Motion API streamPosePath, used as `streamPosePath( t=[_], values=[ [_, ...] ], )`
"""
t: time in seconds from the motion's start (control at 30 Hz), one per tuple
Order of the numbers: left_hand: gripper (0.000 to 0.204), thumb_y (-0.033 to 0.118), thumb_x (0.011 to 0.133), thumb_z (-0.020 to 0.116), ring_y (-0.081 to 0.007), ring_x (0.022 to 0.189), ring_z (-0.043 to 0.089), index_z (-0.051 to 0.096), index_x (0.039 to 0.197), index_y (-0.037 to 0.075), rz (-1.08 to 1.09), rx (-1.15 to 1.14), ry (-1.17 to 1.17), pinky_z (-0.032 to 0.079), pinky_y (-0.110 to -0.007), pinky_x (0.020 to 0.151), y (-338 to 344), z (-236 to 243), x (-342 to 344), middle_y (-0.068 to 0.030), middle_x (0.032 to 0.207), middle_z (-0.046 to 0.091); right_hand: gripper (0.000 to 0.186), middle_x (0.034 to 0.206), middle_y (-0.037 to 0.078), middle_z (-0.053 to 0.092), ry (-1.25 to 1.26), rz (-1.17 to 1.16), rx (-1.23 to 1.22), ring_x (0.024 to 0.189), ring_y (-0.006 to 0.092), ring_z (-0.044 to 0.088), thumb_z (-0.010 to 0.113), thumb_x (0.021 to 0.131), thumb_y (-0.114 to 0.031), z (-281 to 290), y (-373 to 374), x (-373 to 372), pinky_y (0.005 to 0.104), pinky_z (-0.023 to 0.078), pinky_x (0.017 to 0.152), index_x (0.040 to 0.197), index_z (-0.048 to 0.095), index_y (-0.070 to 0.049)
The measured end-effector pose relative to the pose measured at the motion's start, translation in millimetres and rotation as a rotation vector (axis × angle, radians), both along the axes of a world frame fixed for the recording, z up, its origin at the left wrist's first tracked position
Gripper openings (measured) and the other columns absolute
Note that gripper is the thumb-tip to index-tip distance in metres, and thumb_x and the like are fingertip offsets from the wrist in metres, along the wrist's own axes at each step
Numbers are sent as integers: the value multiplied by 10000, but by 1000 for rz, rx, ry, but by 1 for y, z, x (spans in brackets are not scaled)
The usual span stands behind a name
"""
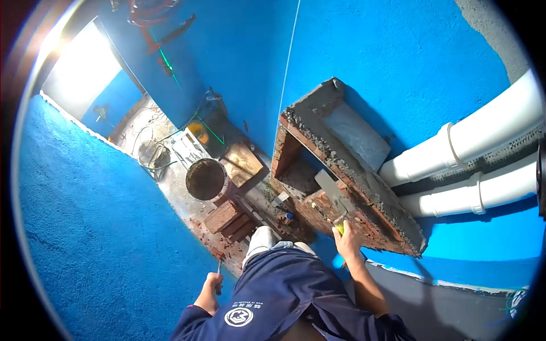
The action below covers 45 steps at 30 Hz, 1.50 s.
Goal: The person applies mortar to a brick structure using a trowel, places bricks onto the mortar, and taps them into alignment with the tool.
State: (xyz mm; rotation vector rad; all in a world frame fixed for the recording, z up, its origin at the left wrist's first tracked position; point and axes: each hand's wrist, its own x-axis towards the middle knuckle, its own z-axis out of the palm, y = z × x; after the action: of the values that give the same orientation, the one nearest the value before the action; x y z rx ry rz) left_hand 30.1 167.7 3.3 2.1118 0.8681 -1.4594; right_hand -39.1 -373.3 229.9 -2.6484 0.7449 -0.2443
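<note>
My right hand [347, 241] grips the yellow handle of a flat steel trowel [334, 192], whose blade is held over the brick face of a mortar-topped brick structure [364, 187]. My left hand [211, 287], low at the left, grips a slim hand tool [219, 268], its shape hard to make out. The structure has an open recess, and a pale panel [355, 136] lies along its top. A bucket with grey mortar [205, 179] stands on the floor ahead of my feet, beside a stack of red bricks [224, 219].
Two white pipes [421, 162] run along the right. A plywood board [242, 162], a yellow bucket [198, 132], another bucket [151, 153], hoses and small tools lie on the littered floor [176, 202]. A bright opening [79, 68] is at upper left. Blue walls [91, 210] surround me.
</note>
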Motion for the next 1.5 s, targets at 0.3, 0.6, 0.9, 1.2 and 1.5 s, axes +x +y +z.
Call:
streamPosePath(
  t=[0.3, 0.6, 0.9, 1.2, 1.5],
  values=[
    [97, 103, 777, 611, -227, 507, 557, 613, 720, 24, -57, -227, -215, 486, -378, 450, 2, 21, 58, -96, 609, 558, 377, 908, 225, 640, -148, 41, 150, 844, 436, 616, 620, 889, -357, 52, 31, 185, 481, 500, 719, 986, 560, 2],
    [105, 80, 761, 618, -159, 528, 533, 699, 821, 50, 224, -439, -416, 454, -337, 463, -19, 56, 89, -39, 644, 588, 469, 681, 149, 649, 72, -138, 550, 559, 234, 645, 531, 943, -443, 162, -21, 220, 395, 498, 528, 849, 565, 15],
    [109, 77, 761, 560, -270, 484, 578, 606, 703, -3, 90, -148, -206, 467, -416, 444, 43, 13, 50, -136, 625, 582, 493, 689, 76, 606, 203, -72, 461, 525, 167, 584, 534, 931, -446, 171, -39, 248, 341, 470, 532, 883, 579, 42],
    [150, 131, 769, 647, -237, 505, 562, 569, 648, 89, -63, -264, -243, 468, -425, 453, 101, -22, 18, -75, 606, 564, 502, 901, 294, 637, 205, 77, -21, 908, 434, 626, 537, 897, -482, 154, -10, 237, 496, 500, 744, 1016, 594, 3],
    [112, 61, 752, 528, -248, 472, 538, 549, 651, 18, 467, -431, -484, 487, -425, 440, 93, -67, -35, -115, 612, 558, 440, 892, 286, 641, -43, 74, -127, 855, 478, 604, 587, 903, -359, 111, 51, 134, 537, 474, 730, 1123, 555, 21]
  ],
)
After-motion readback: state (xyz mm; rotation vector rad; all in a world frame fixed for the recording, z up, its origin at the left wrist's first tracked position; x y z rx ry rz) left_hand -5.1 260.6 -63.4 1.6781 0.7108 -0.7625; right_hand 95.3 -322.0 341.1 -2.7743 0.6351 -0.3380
